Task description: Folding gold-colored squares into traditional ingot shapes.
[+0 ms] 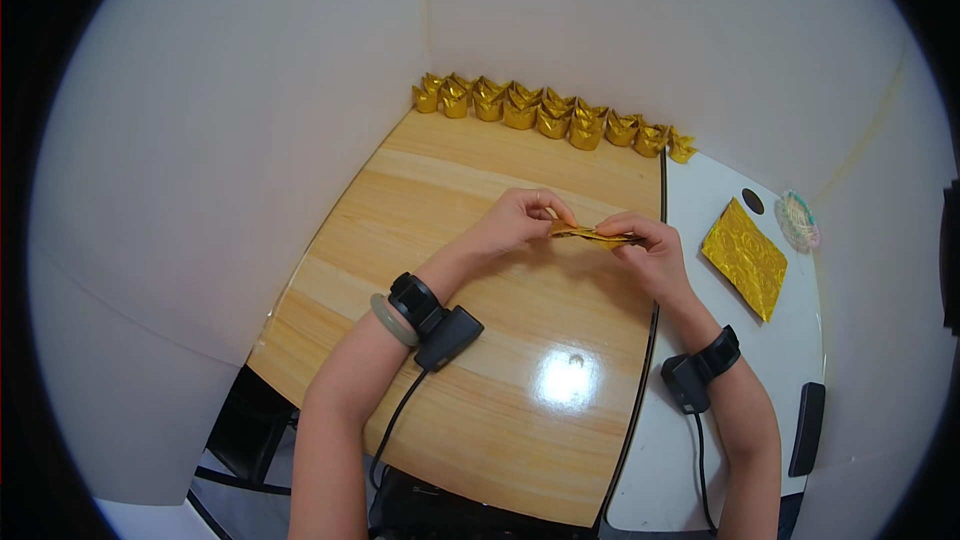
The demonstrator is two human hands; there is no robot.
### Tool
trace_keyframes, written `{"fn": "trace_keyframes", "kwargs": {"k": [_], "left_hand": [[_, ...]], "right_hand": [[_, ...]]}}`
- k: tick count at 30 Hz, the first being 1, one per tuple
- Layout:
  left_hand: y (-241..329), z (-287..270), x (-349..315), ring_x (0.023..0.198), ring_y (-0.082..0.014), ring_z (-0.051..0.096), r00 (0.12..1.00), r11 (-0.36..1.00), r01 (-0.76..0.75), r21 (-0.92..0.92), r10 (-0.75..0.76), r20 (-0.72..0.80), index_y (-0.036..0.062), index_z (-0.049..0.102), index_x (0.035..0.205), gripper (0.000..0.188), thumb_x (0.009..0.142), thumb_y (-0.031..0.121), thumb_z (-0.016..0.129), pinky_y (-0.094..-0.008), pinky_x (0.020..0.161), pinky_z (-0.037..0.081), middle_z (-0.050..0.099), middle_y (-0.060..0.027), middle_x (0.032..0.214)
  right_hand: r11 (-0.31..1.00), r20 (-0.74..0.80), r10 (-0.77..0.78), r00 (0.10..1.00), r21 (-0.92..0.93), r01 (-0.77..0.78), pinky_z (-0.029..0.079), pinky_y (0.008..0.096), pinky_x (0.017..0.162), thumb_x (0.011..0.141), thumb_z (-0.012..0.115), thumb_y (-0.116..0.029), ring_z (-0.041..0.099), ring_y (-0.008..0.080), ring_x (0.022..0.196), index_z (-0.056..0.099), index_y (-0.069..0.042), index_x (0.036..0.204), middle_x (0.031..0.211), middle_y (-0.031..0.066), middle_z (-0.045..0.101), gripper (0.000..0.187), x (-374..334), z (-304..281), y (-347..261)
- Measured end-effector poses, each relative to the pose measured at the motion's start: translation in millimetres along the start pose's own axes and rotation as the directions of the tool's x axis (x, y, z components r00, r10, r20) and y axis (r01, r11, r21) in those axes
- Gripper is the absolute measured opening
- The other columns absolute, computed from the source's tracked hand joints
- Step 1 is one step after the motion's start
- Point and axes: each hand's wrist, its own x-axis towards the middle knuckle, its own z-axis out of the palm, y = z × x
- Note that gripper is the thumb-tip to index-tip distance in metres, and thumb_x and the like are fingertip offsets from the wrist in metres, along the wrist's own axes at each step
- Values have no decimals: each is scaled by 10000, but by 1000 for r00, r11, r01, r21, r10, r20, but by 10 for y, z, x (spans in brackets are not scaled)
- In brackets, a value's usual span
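Note:
Between my two hands a folded piece of gold foil paper is held just above the wooden table. My left hand pinches its left end between thumb and fingers. At the right end, my right hand grips the paper with the thumb below and fingers above. The piece looks flat and narrow from here, with layered edges; its exact folds are too small to make out. Along the far edge stand several finished gold paper ingots in a row. A stack of gold foil sheets lies to the right of my right hand.
The light wood tabletop meets a white table along a dark seam. On the white side are a small woven dish, a round black cable hole and a black bar-shaped object. Pale partitions enclose the table. Cables hang from both wrist straps.

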Motion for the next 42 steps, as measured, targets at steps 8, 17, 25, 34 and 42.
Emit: {"fn": "trace_keyframes", "kwargs": {"k": [8,17,25,34,42], "left_hand": [[72,19,-79,774,-111,563,990,966,40,255,-73,120,19,685,885,150,753,25,615,-240,658,458,613,-36,903],[47,73,-116,931,-191,459,973,705,-232,670,159,169,140,722,849,136,716,172,734,-290,823,387,543,-24,873],[82,63,-114,894,-197,443,987,700,-146,699,53,153,155,726,849,140,720,211,730,-299,811,380,551,-25,803],[37,105,-59,824,-234,497,997,799,-74,597,60,43,78,668,908,238,718,217,700,-329,764,421,611,-54,772],[-63,88,-43,792,-169,528,976,823,-197,533,215,29,44,626,815,198,691,153,735,-298,703,441,586,-58,798]], "right_hand": [[922,241,-67,968,-357,153,485,263,732,671,600,96,610,183,828,659,-27,924,894,77,627,288,-21,-47,30],[991,564,131,815,-84,-101,467,246,743,726,669,-6,591,151,830,665,-20,920,925,70,625,194,41,-222,-5],[891,360,399,843,-369,-264,452,236,638,770,686,-43,547,96,698,619,-12,891,786,16,604,142,47,23,-99],[892,140,298,944,-394,-222,444,244,627,725,756,-140,518,105,698,565,-37,910,793,26,546,285,-16,160,-6],[905,109,229,967,-389,-171,434,223,651,777,707,-141,536,104,741,579,-15,935,826,36,573,239,-25,164,16]]}}
